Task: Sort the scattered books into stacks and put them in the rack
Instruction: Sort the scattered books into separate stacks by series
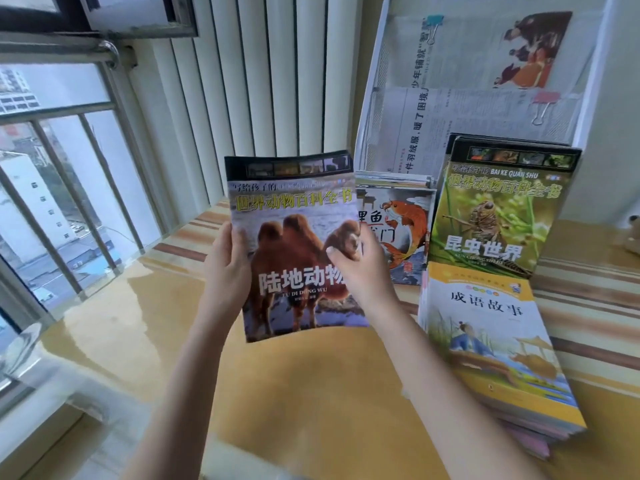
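By the barred window [52,188] and pale vertical blinds [259,81], over our glossy yellow striped worktop [311,393], our left hand [227,268] and right hand [363,268] each grip an edge of the camel book [294,244], left of the fish book [405,230], two stacks [491,341] and the white rack [377,81].

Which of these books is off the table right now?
The camel-cover book, held up by the left hand and right hand. The insect book, fish book and yellow-bordered book all rest on stacks.
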The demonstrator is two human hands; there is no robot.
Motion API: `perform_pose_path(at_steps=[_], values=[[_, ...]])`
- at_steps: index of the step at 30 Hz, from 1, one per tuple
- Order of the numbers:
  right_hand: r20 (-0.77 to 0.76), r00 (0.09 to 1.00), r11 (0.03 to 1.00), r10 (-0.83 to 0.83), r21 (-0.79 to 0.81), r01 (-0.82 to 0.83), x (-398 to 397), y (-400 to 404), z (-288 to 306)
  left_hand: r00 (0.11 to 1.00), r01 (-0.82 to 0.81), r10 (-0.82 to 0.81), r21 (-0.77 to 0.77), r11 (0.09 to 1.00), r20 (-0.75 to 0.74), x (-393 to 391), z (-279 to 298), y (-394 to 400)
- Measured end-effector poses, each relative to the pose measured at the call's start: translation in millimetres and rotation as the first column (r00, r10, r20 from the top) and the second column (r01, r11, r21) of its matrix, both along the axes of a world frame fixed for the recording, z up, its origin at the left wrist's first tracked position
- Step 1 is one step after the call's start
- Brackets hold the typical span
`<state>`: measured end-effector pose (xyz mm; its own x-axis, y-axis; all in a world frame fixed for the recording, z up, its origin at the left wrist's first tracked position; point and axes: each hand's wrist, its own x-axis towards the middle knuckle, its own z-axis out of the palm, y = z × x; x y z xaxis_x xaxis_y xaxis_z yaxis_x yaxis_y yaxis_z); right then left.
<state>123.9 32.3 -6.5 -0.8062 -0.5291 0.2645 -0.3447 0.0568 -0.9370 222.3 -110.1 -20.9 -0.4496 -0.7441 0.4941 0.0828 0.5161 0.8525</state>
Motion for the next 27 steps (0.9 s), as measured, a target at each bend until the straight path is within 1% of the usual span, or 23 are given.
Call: perform_pose_path(at_steps=[2, 3, 5, 7, 9, 11, 13, 15, 18, 21, 22, 23, 24, 26, 27], values=[[-0.106, 0.982, 0.98, -0.154, -0.143, 0.139, -24, 20, 18, 0.996, 0.059, -0.067, -0.116, 0.992, -0.063, -29, 16, 19], [-0.154, 0.96, 0.958, -0.232, -0.205, 0.198, -36, 33, 28, 0.988, 0.124, -0.135, -0.144, 0.982, -0.072, -45, 25, 29], [-0.212, 0.9, 0.901, -0.381, -0.301, 0.311, -65, 63, 43, 0.949, 0.304, -0.314, -0.191, 0.933, -0.024, -82, 41, 53], [-0.213, 0.832, 0.837, -0.513, -0.341, 0.429, -96, 96, 52, 0.904, 0.424, -0.425, -0.235, 0.875, 0.05, -125, 49, 82], [-0.24, 0.76, 0.788, -0.604, -0.323, 0.524, -130, 128, 47, 0.894, 0.448, -0.435, -0.249, 0.859, 0.109, -164, 50, 112], [-0.27, 0.721, 0.77, -0.638, -0.227, 0.596, -157, 153, 33, 0.904, 0.421, -0.379, -0.27, 0.866, 0.196, -199, 39, 132], [-0.294, 0.701, 0.744, -0.649, -0.053, 0.666, -175, 170, 14, 0.911, 0.382, -0.301, -0.297, 0.875, 0.282, -223, 19, 140], [-0.338, 0.696, 0.724, -0.633, 0.059, 0.687, -183, 180, -11, 0.92, 0.333, -0.221, -0.345, 0.877, 0.325, -235, -3, 141], [-0.36, 0.711, 0.73, -0.604, 0.109, 0.675, -191, 181, -41, 0.939, 0.27, -0.148, -0.402, 0.875, 0.309, -236, -24, 137], [-0.283, 0.746, 0.752, -0.603, 0.111, 0.65, -195, 175, -59, 0.942, 0.271, -0.161, -0.387, 0.881, 0.294, -219, -31, 133], [-0.254, 0.736, 0.742, -0.627, 0.092, 0.664, -193, 174, -64, 0.953, 0.24, -0.139, -0.387, 0.891, 0.271, -211, -34, 130], [-0.234, 0.706, 0.712, -0.668, 0.076, 0.698, -192, 175, -68, 0.967, 0.189, -0.104, -0.377, 0.907, 0.234, -203, -37, 125], [-0.242, 0.652, 0.657, -0.719, 0.072, 0.751, -189, 176, -69, 0.98, 0.121, -0.054, -0.365, 0.923, 0.189, -195, -41, 120], [-0.37, 0.525, 0.549, -0.766, 0.047, 0.834, -182, 180, -62, 0.991, -0.045, 0.082, -0.322, 0.946, 0.102, -180, -45, 107], [-0.44, 0.488, 0.546, -0.754, -0.006, 0.838, -177, 181, -53, 0.986, -0.116, 0.145, -0.282, 0.952, 0.085, -175, -44, 99]])
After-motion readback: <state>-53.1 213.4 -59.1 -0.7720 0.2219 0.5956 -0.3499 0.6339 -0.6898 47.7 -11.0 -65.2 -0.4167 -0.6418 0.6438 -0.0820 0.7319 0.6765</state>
